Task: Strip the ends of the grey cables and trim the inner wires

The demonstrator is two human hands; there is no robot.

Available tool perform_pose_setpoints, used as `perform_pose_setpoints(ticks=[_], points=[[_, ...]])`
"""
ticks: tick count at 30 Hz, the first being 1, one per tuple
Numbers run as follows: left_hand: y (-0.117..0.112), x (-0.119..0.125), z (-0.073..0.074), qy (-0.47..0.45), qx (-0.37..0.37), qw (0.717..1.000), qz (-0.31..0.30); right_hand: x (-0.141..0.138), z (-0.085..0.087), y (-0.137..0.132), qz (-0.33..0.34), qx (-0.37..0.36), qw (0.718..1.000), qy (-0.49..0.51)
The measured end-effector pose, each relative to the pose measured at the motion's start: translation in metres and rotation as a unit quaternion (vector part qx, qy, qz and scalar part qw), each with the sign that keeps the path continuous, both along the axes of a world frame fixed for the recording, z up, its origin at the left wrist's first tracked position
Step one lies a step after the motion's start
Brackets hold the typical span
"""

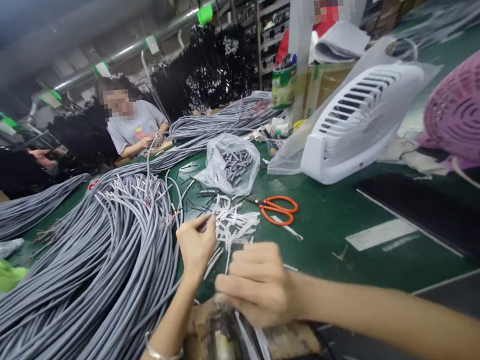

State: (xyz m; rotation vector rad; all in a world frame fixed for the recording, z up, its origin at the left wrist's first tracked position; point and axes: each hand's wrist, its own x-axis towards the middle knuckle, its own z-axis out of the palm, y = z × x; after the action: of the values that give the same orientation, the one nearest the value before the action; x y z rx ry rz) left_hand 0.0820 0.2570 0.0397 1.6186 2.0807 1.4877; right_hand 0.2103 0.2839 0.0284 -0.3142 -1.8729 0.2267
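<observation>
My left hand is closed in a pinch at the left edge of a pile of white strips; what its fingertips hold is too small to make out. Nearer to me, my right hand is curled shut, slightly blurred. Thin white strips hang out below its fist. Under it lies a wooden board with a blurred, dark-and-metal device on it. A large bundle of grey cables with stripped ends lies left of my hands. Orange-handled scissors rest beyond the right hand.
A clear plastic bag of short grey tubes stands behind the strips. To the right are a white fan, a pink fan and a black flat panel on the green table. A co-worker sits across, handling cable.
</observation>
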Motion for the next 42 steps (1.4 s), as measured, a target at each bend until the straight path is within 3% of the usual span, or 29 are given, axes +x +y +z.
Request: perform_pose_setpoints(ticks=[2,5,10,20,26,33,35,39,42], points=[[0.002,-0.001,-0.001,-0.077,0.004,0.997,-0.003,0.001,0.002,0.002,-0.018,-0.003,1.0,0.012],[-0.003,0.003,0.003,-0.136,0.046,0.989,-0.029,0.006,0.008,0.011,-0.119,-0.075,0.99,-0.025],[-0.012,0.008,0.01,-0.1,0.103,0.988,-0.049,0.008,0.011,0.014,-0.163,-0.05,0.984,-0.052],[-0.015,0.007,0.007,0.084,0.148,0.984,-0.048,0.006,0.006,0.014,-0.185,0.014,0.981,-0.048],[-0.014,0.011,0.003,0.216,0.187,0.957,-0.038,0.005,0.002,0.014,-0.137,-0.116,0.981,-0.079],[-0.014,0.011,0.011,0.177,0.135,0.974,-0.047,0.003,-0.002,0.013,-0.105,-0.012,0.994,-0.002],[-0.016,0.01,0.009,0.175,0.142,0.973,-0.047,0.001,-0.003,0.014,-0.103,-0.024,0.994,-0.006],[-0.019,0.009,0.005,0.213,0.172,0.961,-0.046,-0.003,-0.001,0.015,-0.104,-0.12,0.987,-0.027],[-0.018,0.009,0.006,0.232,0.154,0.959,-0.046,-0.005,-0.002,0.014,-0.116,-0.098,0.988,-0.015]])
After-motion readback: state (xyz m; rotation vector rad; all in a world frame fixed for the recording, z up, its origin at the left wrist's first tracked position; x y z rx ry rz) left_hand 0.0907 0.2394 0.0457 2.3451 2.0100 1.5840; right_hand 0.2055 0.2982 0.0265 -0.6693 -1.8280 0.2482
